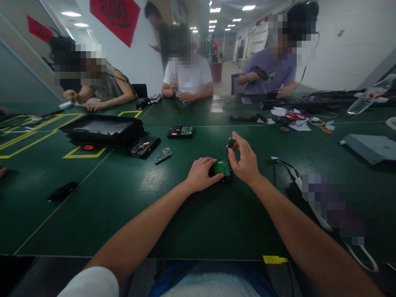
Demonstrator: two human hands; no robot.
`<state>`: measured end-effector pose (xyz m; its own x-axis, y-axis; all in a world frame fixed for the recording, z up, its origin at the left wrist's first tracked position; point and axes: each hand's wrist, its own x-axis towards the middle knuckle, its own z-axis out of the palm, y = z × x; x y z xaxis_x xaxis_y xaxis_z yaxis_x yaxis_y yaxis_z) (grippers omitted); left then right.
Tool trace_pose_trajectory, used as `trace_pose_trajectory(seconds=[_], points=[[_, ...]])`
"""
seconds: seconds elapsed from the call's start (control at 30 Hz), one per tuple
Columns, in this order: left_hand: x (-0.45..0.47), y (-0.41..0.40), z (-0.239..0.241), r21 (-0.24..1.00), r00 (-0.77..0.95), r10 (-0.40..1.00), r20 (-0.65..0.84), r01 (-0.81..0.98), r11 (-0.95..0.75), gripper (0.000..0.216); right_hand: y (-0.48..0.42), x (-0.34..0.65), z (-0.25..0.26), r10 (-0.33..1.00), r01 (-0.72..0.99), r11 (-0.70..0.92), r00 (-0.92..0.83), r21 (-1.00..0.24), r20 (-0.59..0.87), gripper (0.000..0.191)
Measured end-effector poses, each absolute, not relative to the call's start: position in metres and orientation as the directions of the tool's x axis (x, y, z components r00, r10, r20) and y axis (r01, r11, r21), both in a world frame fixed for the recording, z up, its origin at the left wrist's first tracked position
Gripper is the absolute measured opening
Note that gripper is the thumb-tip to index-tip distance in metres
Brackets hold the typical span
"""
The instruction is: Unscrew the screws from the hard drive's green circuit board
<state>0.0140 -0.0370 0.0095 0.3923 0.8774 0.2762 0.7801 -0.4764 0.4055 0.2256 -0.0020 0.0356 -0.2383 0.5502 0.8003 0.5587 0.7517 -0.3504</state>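
A hard drive (222,168) lies on the green table in front of me, its green circuit board facing up. My left hand (201,175) grips it from the left, thumb along the near edge and fingers over the far side, covering part of it. Just above the drive's right end, my right hand (244,159) pinches a screwdriver (232,143) by its dark green and yellow handle. The shaft and tip cannot be made out. Beyond my left hand lie a second hard drive (181,131) and a loose circuit board (163,155).
At left stands a black tray (102,126) beside a black casing (144,146). A black object (62,191) lies nearer. On the right are a power strip (312,202) with cables, a grey box (371,148) and a plastic bottle (368,99). Several people sit or stand across the table.
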Motion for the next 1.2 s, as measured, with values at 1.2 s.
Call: trace_pose_trajectory(seconds=[1.2], points=[[0.0141, -0.0375, 0.0086, 0.395, 0.392, 0.876, 0.281, 0.785, -0.477, 0.065, 0.0006, 0.2264, 0.0306, 0.525, 0.56, 0.762, -0.24, -0.325, 0.816, 0.059]])
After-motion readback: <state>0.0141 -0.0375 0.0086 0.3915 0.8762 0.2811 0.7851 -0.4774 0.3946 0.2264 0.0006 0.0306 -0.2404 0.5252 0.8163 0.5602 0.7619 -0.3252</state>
